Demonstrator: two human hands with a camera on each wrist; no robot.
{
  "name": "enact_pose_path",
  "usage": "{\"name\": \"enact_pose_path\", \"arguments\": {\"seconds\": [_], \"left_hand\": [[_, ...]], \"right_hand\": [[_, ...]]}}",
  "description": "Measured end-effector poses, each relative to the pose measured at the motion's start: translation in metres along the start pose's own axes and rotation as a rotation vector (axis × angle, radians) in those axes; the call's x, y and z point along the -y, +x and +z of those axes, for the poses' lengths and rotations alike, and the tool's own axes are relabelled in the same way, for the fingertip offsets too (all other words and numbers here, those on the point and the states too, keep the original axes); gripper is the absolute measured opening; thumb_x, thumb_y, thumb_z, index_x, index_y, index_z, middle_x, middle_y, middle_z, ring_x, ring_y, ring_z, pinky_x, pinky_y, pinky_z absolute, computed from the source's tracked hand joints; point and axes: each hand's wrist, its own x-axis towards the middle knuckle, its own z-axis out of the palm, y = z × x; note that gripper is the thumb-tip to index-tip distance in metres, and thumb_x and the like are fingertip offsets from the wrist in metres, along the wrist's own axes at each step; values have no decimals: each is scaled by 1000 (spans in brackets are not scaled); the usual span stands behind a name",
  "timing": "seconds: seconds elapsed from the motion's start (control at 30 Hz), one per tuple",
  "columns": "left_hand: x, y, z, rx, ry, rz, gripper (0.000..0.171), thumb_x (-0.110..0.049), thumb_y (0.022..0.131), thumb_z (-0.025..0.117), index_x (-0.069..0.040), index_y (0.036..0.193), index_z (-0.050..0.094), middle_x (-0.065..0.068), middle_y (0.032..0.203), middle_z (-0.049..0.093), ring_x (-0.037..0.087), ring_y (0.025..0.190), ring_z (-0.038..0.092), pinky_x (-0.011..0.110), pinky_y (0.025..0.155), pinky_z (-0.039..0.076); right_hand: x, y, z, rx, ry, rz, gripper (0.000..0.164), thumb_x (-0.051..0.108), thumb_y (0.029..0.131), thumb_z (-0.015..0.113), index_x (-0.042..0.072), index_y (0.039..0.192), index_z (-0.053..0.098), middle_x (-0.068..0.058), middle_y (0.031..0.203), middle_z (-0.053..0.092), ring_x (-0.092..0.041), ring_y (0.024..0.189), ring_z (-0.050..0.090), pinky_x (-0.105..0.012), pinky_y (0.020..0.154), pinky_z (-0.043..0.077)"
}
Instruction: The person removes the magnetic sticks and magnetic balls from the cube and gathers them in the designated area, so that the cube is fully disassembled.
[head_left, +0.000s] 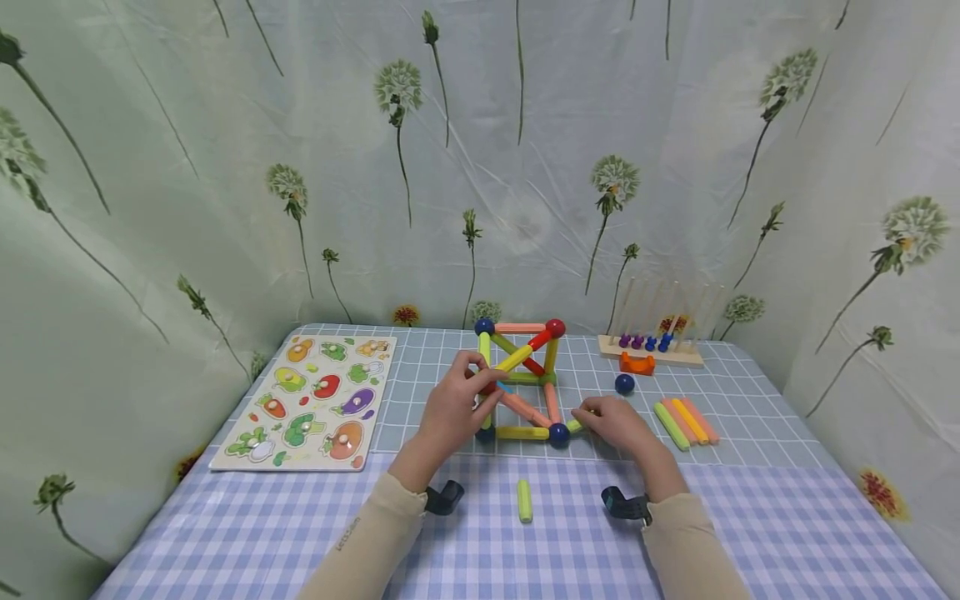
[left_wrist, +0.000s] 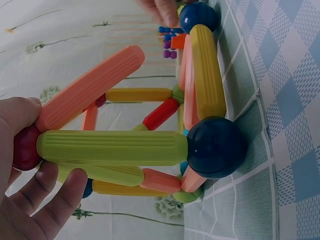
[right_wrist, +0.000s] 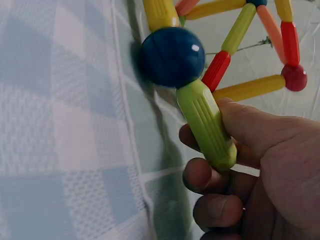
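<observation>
A frame of magnetic sticks and balls stands on the table. My left hand [head_left: 456, 402] is at its near left upper corner. There its thumb and fingers grip a red ball [left_wrist: 26, 148], with a green stick [left_wrist: 112, 148] running down to a blue ball [left_wrist: 217, 147]. An orange stick [left_wrist: 92, 86] slants away from the red ball. At the near right bottom corner, my right hand [head_left: 617, 423] pinches a light green stick [right_wrist: 205, 122] between thumb and fingers. One end of that stick meets a dark blue ball [right_wrist: 172, 56].
A loose green stick [head_left: 524, 501] lies in front. To the right are several sticks [head_left: 690, 423], a blue ball [head_left: 625, 383], an orange curved piece [head_left: 637, 364] and a wooden bead rack [head_left: 682, 354]. A vegetable puzzle board [head_left: 258, 417] lies left.
</observation>
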Motion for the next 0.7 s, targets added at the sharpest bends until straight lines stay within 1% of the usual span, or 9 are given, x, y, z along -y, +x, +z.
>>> {"name": "enact_pose_path", "arguments": {"seconds": [0.13, 0.23, 0.37, 0.47, 0.57, 0.63, 0.7], "left_hand": [[0, -1, 0, -1, -1, -3, 23, -23, 89, 77, -21, 112, 74, 1, 111, 47, 10, 80, 55, 16, 59, 45], [0, -1, 0, -2, -6, -4, 23, -23, 89, 77, -20, 112, 74, 1, 110, 47, 10, 80, 55, 16, 59, 45], [0, -2, 0, -3, -8, -1, 23, -23, 89, 77, -20, 112, 74, 2, 110, 47, 10, 80, 55, 16, 59, 45], [1, -1, 1, -2, -3, 3, 23, -23, 89, 77, -20, 112, 74, 2, 110, 47, 10, 80, 55, 16, 59, 45], [1, -1, 1, 1, 1, 5, 23, -23, 89, 77, -20, 112, 74, 2, 111, 47, 10, 80, 55, 16, 60, 46], [1, 0, 1, 2, 1, 5, 23, -23, 89, 76, -20, 112, 74, 2, 111, 47, 10, 80, 54, 16, 59, 46], [1, 0, 1, 2, -1, 2, 23, -23, 90, 76, -20, 113, 74, 2, 111, 47, 10, 81, 54, 16, 60, 46]], "right_hand": [[-5, 1, 1, 21, -13, 13, 25, 36, 97, 64, 12, 97, 71, -2, 82, 62, -18, 79, 53, -31, 72, 43], [-5, 1, 1, 12, -23, 22, 24, 37, 94, 68, 13, 97, 71, -2, 85, 63, -19, 81, 53, -32, 74, 46], [-3, -1, -3, -10, -15, 17, 21, 36, 93, 70, 15, 96, 70, -2, 86, 62, -19, 81, 53, -31, 72, 46], [-1, -4, -9, -24, 28, -40, 16, 32, 94, 69, 15, 96, 69, -2, 87, 62, -19, 81, 53, -30, 70, 44], [5, -8, -16, -19, 86, -99, 13, 27, 95, 68, 15, 97, 69, -3, 86, 62, -20, 80, 53, -30, 69, 45], [11, -12, -20, 4, 118, -125, 13, 27, 95, 67, 15, 98, 70, -3, 86, 63, -20, 80, 54, -30, 69, 47], [17, -15, -22, 46, 142, -143, 14, 27, 96, 67, 14, 101, 71, -4, 86, 64, -21, 79, 55, -30, 69, 48]]}}
